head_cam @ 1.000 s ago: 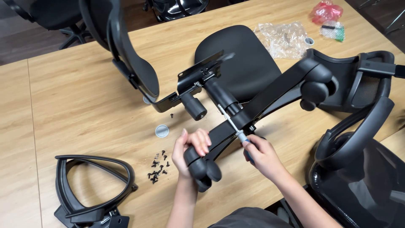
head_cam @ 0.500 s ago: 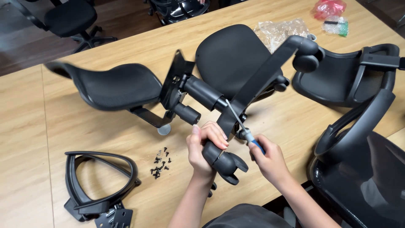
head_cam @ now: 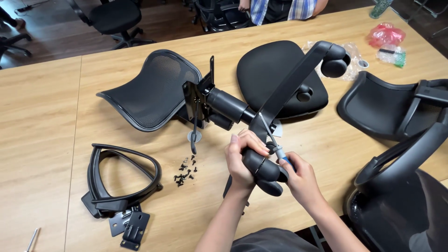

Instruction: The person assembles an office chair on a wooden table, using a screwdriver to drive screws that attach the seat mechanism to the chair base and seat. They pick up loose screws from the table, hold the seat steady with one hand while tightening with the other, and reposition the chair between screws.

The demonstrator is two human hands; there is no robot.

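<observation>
Left hand is wrapped tight round the black chair base arm by its caster end, near the table's front edge. Right hand has fingers closed on a screwdriver. That arm looks heavy, stiff and smooth, so I'd grip it low near the caster.

Wooden table, dark floor

— What is seen toward nine o'clock on the bench?
— A mesh backrest is laid there; below it, a looped armrest frame and loose black screws.
— And at two o'clock?
— Crumpled plastic bags are found.
</observation>
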